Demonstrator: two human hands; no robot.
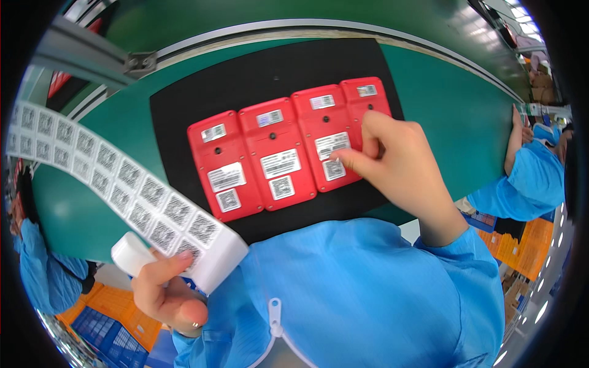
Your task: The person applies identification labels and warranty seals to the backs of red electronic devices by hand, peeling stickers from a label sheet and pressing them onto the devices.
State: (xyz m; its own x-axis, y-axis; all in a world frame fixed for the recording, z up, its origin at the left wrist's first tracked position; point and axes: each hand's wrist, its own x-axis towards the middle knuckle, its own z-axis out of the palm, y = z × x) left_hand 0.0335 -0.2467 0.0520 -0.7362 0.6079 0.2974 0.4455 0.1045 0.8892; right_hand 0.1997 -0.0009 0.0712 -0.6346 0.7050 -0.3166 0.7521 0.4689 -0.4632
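Four red flat devices, side by side, lie on a black mat (270,80). The leftmost red device (202,159), second device (254,138) and third device (307,119) each carry a small silvery label, a white printed label and a square code sticker. My right hand (402,159) hides the lower part of the rightmost device (350,101). Its fingers are curled in, and the thumb tip rests at the upper edge of the third device's code sticker (334,170). My left hand (165,291) grips a folded strip of code stickers (116,165), which stretches away to the far left.
The mat lies on a green worktable (442,116) with a metal rail behind it. A metal post (92,52) stands at the far left. Co-workers in blue sit at the left (46,270) and right (518,187). Orange and blue crates (110,331) stand below.
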